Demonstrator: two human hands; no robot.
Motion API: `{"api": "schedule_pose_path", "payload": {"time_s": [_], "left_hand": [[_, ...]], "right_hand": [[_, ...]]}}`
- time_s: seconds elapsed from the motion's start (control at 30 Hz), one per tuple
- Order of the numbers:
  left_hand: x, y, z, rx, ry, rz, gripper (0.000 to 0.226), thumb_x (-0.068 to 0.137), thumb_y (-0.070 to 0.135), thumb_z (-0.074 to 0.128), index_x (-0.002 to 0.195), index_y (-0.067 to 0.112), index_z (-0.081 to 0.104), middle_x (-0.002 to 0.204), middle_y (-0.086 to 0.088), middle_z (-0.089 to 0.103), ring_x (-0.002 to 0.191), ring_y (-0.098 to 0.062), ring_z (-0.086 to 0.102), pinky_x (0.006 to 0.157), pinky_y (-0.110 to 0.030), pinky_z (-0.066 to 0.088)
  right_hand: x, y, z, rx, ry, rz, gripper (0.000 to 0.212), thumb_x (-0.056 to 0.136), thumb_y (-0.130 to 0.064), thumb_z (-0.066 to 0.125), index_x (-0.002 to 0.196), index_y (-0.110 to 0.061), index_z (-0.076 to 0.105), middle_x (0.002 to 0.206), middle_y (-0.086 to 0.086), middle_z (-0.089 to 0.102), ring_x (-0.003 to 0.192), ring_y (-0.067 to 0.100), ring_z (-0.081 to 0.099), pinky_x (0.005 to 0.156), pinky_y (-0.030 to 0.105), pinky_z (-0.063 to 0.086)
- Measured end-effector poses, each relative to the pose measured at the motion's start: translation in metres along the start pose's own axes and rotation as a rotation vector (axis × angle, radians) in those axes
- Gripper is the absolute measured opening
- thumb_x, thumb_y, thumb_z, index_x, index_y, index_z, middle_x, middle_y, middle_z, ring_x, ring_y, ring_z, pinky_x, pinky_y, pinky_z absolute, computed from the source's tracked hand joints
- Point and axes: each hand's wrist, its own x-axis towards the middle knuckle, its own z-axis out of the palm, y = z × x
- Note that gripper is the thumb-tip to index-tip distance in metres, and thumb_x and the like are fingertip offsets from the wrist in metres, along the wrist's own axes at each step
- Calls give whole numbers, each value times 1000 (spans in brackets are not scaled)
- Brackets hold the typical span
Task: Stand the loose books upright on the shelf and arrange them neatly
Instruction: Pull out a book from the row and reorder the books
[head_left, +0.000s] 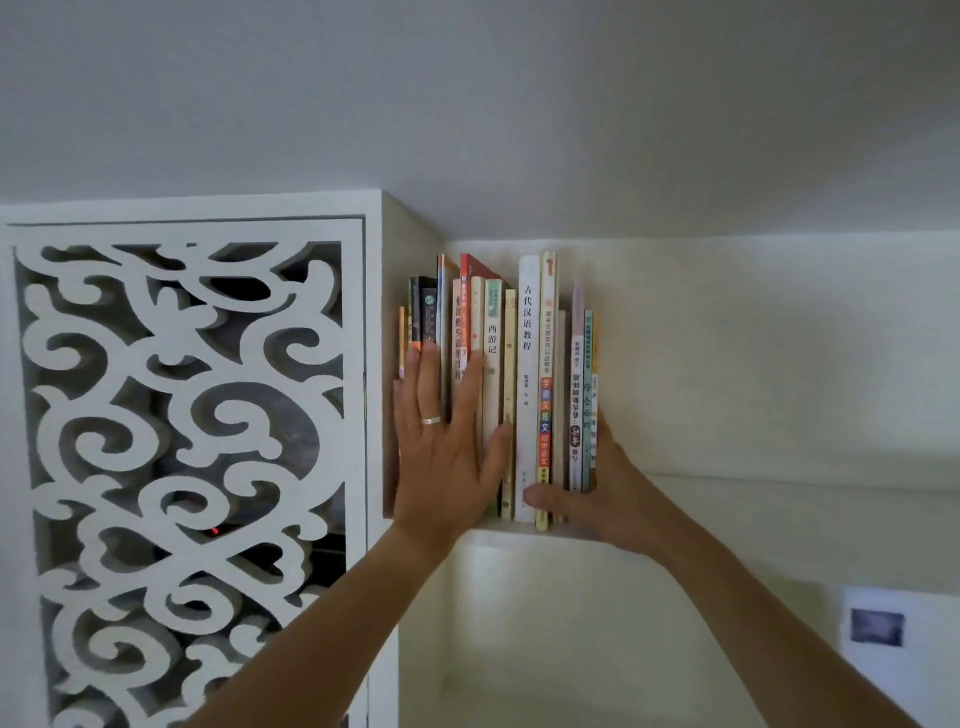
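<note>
A row of several books (529, 374) stands upright on a high white shelf (498, 532), packed against the shelf's left wall. My left hand (441, 447), wearing a ring, lies flat with fingers spread against the spines of the left books. My right hand (597, 499) cups the right end of the row, thumb across the lower spines and fingers behind the last thin book. The tall white book and a yellow-spined one stand near the middle. The bottoms of the left books are hidden by my left hand.
A white carved lattice panel (187, 441) fills the cabinet to the left. The ceiling sits just above the book tops. To the right of the row the shelf runs on along a cream wall. A small dark picture (878, 627) hangs lower right.
</note>
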Motion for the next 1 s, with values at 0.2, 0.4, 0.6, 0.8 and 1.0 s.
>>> {"api": "schedule_pose_path", "payload": {"time_s": [0.2, 0.4, 0.6, 0.8, 1.0], "left_hand": [[-1, -3, 0, -12, -15, -20, 76, 101, 54, 51, 163, 18, 26, 172, -17, 6, 160, -35, 1, 126, -61, 12], [-2, -3, 0, -75, 19, -29, 78, 100, 50, 54, 163, 14, 24, 172, -16, 6, 160, -34, 3, 127, -60, 13], [0, -7, 0, -136, -34, -30, 89, 96, 53, 61, 163, 11, 21, 172, -17, 4, 160, -34, 1, 128, -59, 8], [-10, -6, -8, -97, -88, -29, 92, 99, 56, 58, 165, 10, 13, 173, -14, -3, 160, -32, -4, 129, -56, 6], [-14, 3, -5, -48, -118, -87, 104, 94, 75, 48, 165, 11, 6, 173, -14, -9, 160, -32, -8, 129, -57, 7]], "right_hand": [[1, -3, 3, 12, -1, 30, 103, 75, -40, 90, 152, -46, 23, 141, -15, 57, 127, 5, 60, 95, 38, 59], [-6, -11, -1, 47, 7, 78, 77, 81, -32, 79, 135, -57, 30, 131, -22, 59, 110, -10, 65, 77, 14, 56], [-5, -11, 8, -13, 4, 61, 107, 74, -23, 91, 154, -44, 22, 135, -26, 58, 125, -3, 59, 90, 19, 55], [-9, -14, 9, -37, 25, 92, 106, 78, -23, 88, 151, -50, 18, 135, -25, 59, 123, -4, 60, 94, 23, 57], [-10, -15, 8, -72, 27, 59, 111, 75, -30, 89, 153, -50, 13, 136, -34, 54, 126, -9, 55, 88, 12, 52]]}}
